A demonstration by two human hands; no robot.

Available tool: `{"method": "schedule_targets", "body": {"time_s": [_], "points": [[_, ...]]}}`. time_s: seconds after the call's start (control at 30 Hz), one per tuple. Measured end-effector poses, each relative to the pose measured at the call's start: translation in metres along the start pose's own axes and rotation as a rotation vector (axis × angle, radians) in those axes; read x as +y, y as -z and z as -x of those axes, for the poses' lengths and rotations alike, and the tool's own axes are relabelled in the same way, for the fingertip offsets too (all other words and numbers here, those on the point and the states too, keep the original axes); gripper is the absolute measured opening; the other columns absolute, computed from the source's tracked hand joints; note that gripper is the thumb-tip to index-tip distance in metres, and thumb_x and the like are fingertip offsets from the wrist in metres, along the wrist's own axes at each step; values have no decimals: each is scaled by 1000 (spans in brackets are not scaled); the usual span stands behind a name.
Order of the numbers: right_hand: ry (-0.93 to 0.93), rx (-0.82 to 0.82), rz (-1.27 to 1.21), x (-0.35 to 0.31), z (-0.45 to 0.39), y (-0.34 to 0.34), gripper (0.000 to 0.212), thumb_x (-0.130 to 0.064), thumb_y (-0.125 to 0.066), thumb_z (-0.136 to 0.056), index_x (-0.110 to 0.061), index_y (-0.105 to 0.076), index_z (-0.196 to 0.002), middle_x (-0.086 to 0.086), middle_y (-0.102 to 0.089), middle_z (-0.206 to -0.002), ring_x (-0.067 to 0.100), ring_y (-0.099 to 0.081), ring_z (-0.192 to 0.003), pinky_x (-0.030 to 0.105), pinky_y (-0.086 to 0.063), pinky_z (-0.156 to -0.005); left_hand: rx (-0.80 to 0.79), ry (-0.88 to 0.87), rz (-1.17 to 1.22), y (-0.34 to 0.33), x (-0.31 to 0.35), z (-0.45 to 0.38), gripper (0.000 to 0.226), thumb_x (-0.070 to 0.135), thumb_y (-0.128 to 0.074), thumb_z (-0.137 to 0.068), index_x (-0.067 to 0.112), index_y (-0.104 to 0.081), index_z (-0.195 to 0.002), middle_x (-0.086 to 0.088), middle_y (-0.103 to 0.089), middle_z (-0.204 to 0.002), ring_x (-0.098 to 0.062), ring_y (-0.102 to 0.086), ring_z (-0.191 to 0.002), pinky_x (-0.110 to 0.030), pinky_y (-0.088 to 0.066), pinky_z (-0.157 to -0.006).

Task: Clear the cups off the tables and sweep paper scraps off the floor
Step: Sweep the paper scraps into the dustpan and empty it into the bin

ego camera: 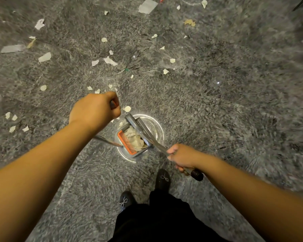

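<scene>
Presently gripping two handles over littered floor (234, 84).
Left hand (94, 109) fisted round broom handle (105, 139); right hand (181, 157) curled round dustpan (133, 139) handle; paper scraps (110, 61) at 12 o'clock.

Mottled grey floor (217, 102) strewn with white paper scraps (44, 57); grey dustpan (128, 151) with orange comb edge; black shoes (163, 179).
</scene>
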State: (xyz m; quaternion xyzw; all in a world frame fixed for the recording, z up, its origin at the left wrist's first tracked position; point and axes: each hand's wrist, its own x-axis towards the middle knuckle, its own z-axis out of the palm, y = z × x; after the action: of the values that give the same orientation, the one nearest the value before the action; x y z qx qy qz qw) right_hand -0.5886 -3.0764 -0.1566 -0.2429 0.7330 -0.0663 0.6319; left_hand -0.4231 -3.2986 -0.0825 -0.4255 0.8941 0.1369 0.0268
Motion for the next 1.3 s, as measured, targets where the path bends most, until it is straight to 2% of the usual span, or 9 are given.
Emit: {"method": "schedule_targets", "body": {"time_s": [0.07, 0.23, 0.47, 0.63, 0.73, 0.8, 0.87, 1.07, 1.3], "points": [[0, 9, -65, 3, 6, -6, 35, -18, -50, -99, -11, -47, -134, 3, -58, -67, 6, -50, -40, 17, -41, -41, 13, -12, 10, 0, -4, 4, 9, 37, -67, -85, 32, -59, -84, 9, -61, -71, -26, -59, -68, -27, -38, -51], [-29, 83, -228, 7, 21, -30, 33, -15, -53, -98, -11, -50, -131, 4, -56, -66, 3, -46, -29, 14, -37, -34, 28, -25, 41, 0, -11, 18, 7, 35, -67, -85, 32, -61, -85, 15, -52, -63, -21, -54, -64, -26, -35, -52], [-20, 163, -346, -2, 48, -59, 31, -12, -49, -99, -9, -45, -130, 4, -50, -72, 4, -42, -28, 13, -33, -32, 53, 86, 137, 5, -43, 49, 10, 35, -67, -84, 33, -58, -81, 4, -66, -80, -27, -60, -75, -30, -41, -58], [-4, 219, -343, -12, 59, -75, 32, -10, -49, -98, -8, -45, -130, 5, -51, -68, 8, -41, -31, 13, -32, -31, 95, 178, 209, 11, -82, 82, 9, 36, -67, -83, 30, -60, -82, 1, -69, -83, -30, -61, -78, -35, -48, -62], [3, 239, -366, -22, 59, -87, 33, -5, -48, -97, -7, -46, -130, 5, -51, -71, 6, -41, -27, 13, -32, -31, 140, 240, 264, 12, -108, 104, 9, 34, -68, -82, 31, -59, -80, 6, -64, -73, -24, -57, -70, -31, -41, -57], [4, 252, -367, -31, 55, -95, 33, -8, -49, -97, -7, -46, -130, 6, -51, -65, 7, -41, -28, 13, -32, -31, 145, 266, 280, 14, -128, 117, 12, 35, -68, -82, 34, -57, -76, 14, -59, -68, -17, -54, -64, -28, -36, -53], [7, 261, -380, -38, 50, -103, 33, -11, -49, -98, -7, -46, -131, 8, -50, -58, 10, -40, -28, 13, -31, -32, 151, 284, 286, 18, -146, 128, 14, 36, -68, -81, 35, -56, -75, 18, -57, -66, -16, -54, -65, -28, -36, -54], [8, 260, -356, -64, 28, -111, 36, -11, -50, -98, -8, -45, -133, 12, -49, -55, 12, -40, -28, 16, -32, -32, 192, 337, 244, 33, -204, 152, 13, 37, -70, -80, 33, -58, -77, 4, -65, -74, -23, -55, -69, -33, -44, -59], [5, 261, -238, -103, -8, -90, 35, -12, -48, -99, -6, -46, -133, 8, -50, -41, 13, -43, -26, 15, -33, -31, 166, 417, 186, 43, -248, 147, 11, 36, -67, -82, 32, -58, -78, -2, -67, -81, -29, -57, -72, -32, -41, -58]]}}
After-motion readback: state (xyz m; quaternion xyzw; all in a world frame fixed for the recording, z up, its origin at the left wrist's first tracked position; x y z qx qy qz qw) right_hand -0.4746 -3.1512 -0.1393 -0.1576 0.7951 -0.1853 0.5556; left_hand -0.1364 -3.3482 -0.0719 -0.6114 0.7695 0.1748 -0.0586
